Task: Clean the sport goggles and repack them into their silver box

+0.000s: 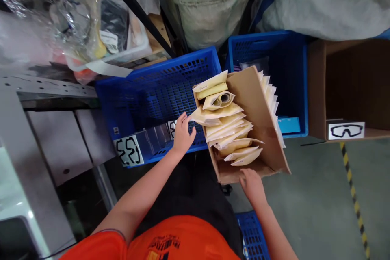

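My left grip [184,135], thumb and fingers apart, is just beside the envelopes [227,124]; my right [252,187] touches the box [243,87], clamped or not I can't tell. Loosely leaning, snagged envelopes might spill into the crate [158,105] beyond my left.

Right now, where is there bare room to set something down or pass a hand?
Bare floor lies between the right hand and the striped tape. The left blue crate has room beyond its row of boxes. In the carton, a gap lies right of the envelopes. Crowded: the envelopes by the left hand, and the bagged goods at upper left.
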`<state>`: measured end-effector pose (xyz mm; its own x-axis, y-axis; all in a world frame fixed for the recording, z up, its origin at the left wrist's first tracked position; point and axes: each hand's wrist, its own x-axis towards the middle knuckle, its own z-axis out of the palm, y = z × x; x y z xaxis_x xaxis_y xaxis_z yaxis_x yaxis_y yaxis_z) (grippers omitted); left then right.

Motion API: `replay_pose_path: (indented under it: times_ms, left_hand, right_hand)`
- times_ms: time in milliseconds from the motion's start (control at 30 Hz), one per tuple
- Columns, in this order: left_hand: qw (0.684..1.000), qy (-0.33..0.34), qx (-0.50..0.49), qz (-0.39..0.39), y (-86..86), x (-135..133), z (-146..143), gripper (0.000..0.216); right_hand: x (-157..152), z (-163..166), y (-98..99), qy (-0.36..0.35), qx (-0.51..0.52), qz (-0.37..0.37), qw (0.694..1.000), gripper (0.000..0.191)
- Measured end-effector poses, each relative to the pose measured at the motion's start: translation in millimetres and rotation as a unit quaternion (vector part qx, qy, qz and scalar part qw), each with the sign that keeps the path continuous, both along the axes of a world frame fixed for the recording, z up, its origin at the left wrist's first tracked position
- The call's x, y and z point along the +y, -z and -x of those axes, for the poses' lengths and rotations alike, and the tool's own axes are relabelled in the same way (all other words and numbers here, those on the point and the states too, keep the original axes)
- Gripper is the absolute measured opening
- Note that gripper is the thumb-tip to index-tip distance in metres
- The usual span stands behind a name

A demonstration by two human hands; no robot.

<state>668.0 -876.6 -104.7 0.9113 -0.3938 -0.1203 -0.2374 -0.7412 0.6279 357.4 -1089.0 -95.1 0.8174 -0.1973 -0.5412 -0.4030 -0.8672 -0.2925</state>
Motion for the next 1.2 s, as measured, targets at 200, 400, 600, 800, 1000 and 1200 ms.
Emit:
replay_pose_path:
  times_ms: [200,400,600,800,1000,1200]
  left_hand:
    - [0.998,0.044,-0.038,0.003,4.9,-41.0,-34.0,0.022]
    - [0.987,0.157,0.018,0.002,14.9,-85.6,-66.1,0.027]
    - [0.968,0.243,0.054,0.016,16.4,-91.5,-93.4,0.044]
    - [0.962,0.260,0.080,0.020,5.6,-46.4,-110.4,0.035]
    - [0.963,0.244,0.113,-0.034,9.2,-13.8,-87.6,0.017]
    - [0.973,0.215,0.041,-0.070,2.5,-34.6,-95.2,0.031]
  right_hand:
    - [18.1,-3.2,0.0,0.021,-0.021,-0.040,0.999,0.018]
    - [37.8,6.5,-5.0,0.049,-0.040,-0.054,0.997,0.019]
    - [44.7,11.5,-5.8,0.070,-0.057,-0.063,0.994,0.019]
    - [44.3,3.1,-9.1,0.081,-0.083,-0.083,0.990,0.020]
    - [35.0,-34.2,-15.1,0.058,-0.141,-0.117,0.981,0.024]
    - [19.2,-83.7,-20.4,0.031,-0.205,-0.136,0.969,0.022]
